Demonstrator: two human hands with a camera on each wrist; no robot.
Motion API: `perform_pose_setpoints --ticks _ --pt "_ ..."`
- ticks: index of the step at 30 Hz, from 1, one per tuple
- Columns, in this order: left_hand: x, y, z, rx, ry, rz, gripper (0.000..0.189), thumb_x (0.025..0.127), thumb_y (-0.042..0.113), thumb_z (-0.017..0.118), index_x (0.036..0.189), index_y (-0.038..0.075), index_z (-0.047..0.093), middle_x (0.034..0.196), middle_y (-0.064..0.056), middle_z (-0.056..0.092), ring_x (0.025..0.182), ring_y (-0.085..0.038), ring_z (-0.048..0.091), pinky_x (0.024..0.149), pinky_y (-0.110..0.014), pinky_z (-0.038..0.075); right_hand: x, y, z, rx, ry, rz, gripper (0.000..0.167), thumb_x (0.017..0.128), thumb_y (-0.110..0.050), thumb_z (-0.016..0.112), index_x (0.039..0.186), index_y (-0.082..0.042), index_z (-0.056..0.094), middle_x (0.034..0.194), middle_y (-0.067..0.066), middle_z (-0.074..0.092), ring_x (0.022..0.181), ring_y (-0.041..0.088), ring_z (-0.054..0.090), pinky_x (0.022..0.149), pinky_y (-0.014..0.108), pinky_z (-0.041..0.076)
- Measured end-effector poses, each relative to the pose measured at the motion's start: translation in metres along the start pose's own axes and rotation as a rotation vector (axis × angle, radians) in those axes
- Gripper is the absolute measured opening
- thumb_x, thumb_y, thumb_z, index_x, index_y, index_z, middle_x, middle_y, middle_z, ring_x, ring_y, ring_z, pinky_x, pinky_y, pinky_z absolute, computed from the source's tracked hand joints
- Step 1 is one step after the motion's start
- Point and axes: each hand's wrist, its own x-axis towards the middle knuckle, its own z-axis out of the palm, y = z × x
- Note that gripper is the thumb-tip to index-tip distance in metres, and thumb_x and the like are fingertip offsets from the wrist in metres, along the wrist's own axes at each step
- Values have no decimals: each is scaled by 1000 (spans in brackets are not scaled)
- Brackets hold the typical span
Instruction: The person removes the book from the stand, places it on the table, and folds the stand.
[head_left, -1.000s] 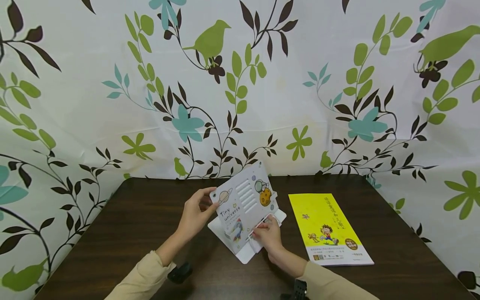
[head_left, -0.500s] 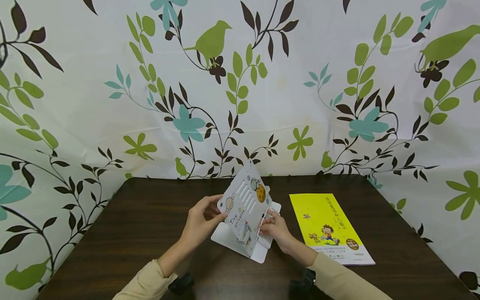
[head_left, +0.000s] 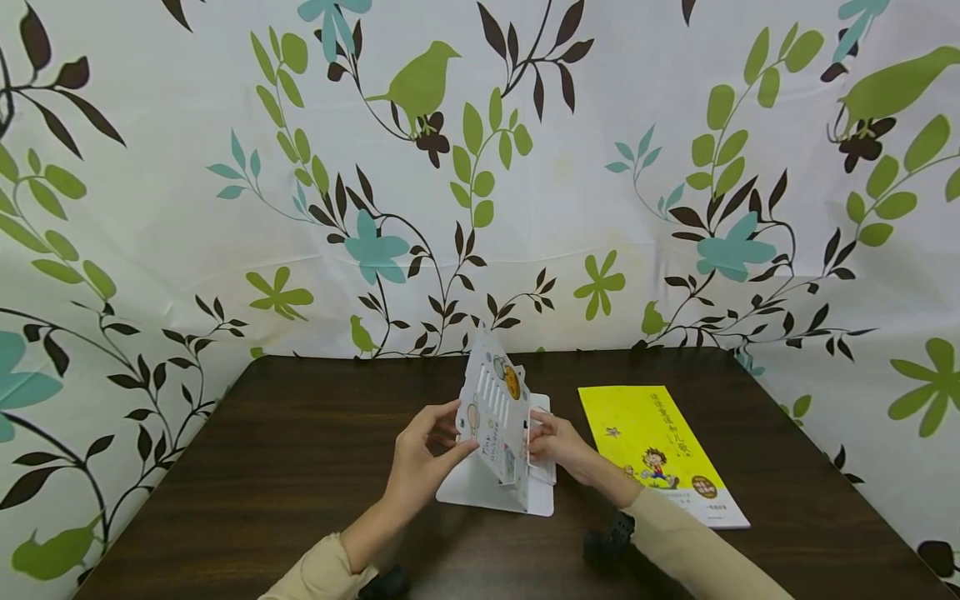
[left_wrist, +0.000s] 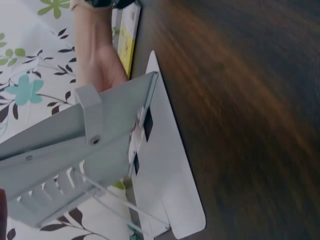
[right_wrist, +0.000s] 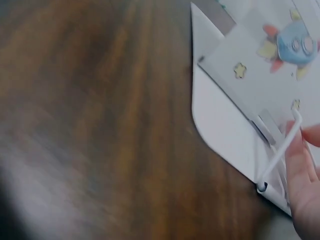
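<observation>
A white metal book stand (head_left: 491,408) with "Tiny universe" and space pictures on its panel stands tilted up from its flat base plate (head_left: 468,487) on the table. My left hand (head_left: 420,458) pinches the panel's left edge between thumb and fingers. At the panel's lower edge, my right hand (head_left: 566,450) holds the stand; in the right wrist view its fingers (right_wrist: 297,165) are around a white wire arm (right_wrist: 280,150). The left wrist view shows the panel's grey back (left_wrist: 60,130), a wire prop (left_wrist: 125,202) reaching the base, and the right hand (left_wrist: 100,65) beyond.
A yellow-covered book (head_left: 645,442) with a cartoon child lies flat to the right, partly behind the right forearm. The dark wooden table (head_left: 300,433) ends at the back against a patterned cloth (head_left: 525,233) with leaves and birds.
The book stand has turned so its panel faces more to the right, now seen nearly edge-on. Both hands have shifted with it, the left to the right, keeping hold.
</observation>
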Motion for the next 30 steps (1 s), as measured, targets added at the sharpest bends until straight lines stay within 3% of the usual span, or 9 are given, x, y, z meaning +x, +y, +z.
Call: perform_pose_setpoints --ticks 4,9,14,19,30 --pt "-2 2 7 6 29 30 46 60 -11 76 103 -13 57 84 -19 59 68 -32 57 53 -36 52 4 -1 -7 5 -56 11 63 82 5 56 139 5 27 91 12 53 73 17 54 69 28 52" --pt "-2 1 11 10 51 43 47 59 -11 77 102 -13 57 84 -19 60 68 -30 58 53 -31 53 9 -2 -12 10 -101 19 64 83 5 54 140 5 25 94 13 53 74 17 54 70 27 52" --pt "-2 1 13 19 57 55 47 60 -11 77 102 -13 57 85 -18 60 68 -28 58 53 -27 52 12 -3 -13 1 -85 49 63 83 5 54 140 3 27 94 14 53 75 18 54 72 29 52" --pt "-1 2 14 27 55 53 47 60 -11 77 103 -12 57 84 -17 59 70 -19 57 52 -30 52 12 -3 -12 16 -72 72 62 84 5 53 140 1 28 94 13 53 76 18 54 72 29 52" --pt "-2 2 14 32 47 41 47 61 -10 76 103 -12 57 85 -17 60 70 -18 57 53 -28 53 12 -3 -11 12 -62 74 61 84 4 53 140 2 28 94 13 53 76 18 54 71 29 52"
